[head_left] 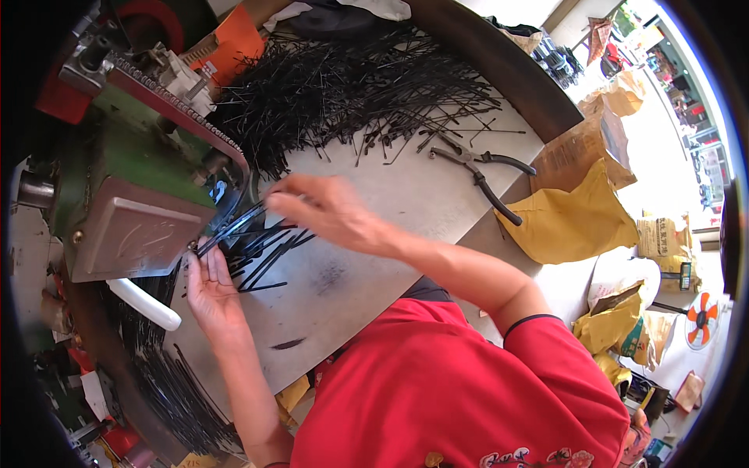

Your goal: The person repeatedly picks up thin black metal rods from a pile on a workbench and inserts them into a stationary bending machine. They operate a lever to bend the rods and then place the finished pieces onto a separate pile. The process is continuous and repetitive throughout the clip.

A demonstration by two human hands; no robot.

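At the green machine (148,156) with a grey front cover, my left hand (212,292) is palm up, its fingertips closed at the lower end of some thin black rods (234,226). My right hand (328,209), slightly blurred, pinches near the upper end of those rods, beside the machine's working area. Exactly how many rods each hand grips is hard to make out. Several short black rods (269,261) lie loose on the metal tabletop (343,288) between and below my hands. The machine's head partly hides the rods' far ends.
A large tangled heap of thin black bent rods (335,86) covers the table's far side. Pliers (476,164) with black handles lie at the right edge. More rods (172,382) are bundled at lower left. A white handle (144,304) juts below the machine; a yellow sack (573,218) stands right.
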